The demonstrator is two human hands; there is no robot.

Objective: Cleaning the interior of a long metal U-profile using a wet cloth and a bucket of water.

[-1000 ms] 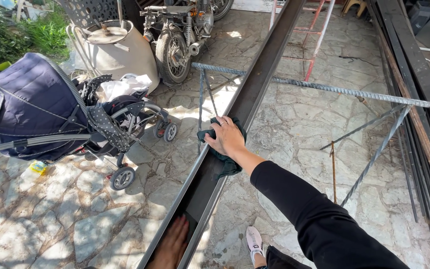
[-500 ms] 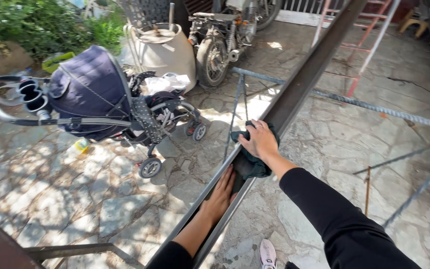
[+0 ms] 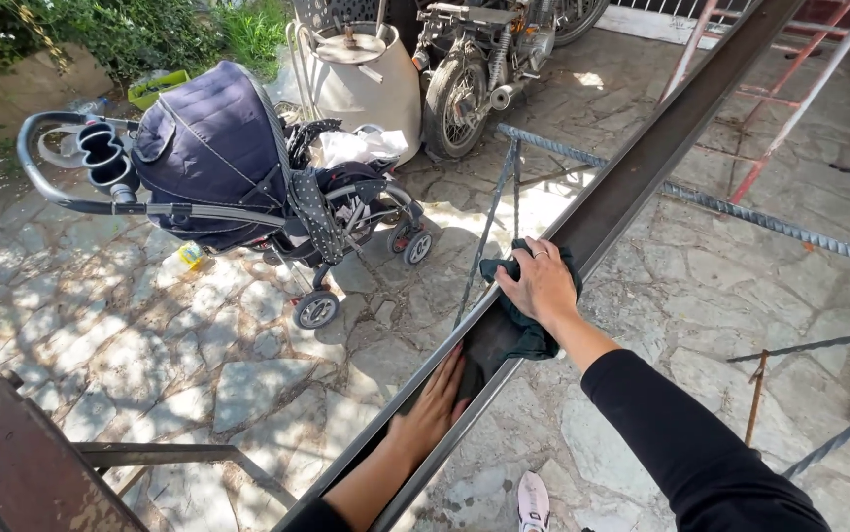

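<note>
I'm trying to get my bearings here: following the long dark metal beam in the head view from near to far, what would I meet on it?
Left hand flat on the beam → dark cloth draped over it → right hand pressing the cloth → bare beam running off toward the top right.

We are pressing a dark teal cloth (image 3: 523, 330) onto a dark brown metal beam (image 3: 642, 172). At ten o'clock a navy stroller (image 3: 213, 158) is showing a black, white-dotted strap. Our sleeve (image 3: 701, 453) is looking black, and the paving (image 3: 149, 335) is lying in grey irregular slabs.
</note>
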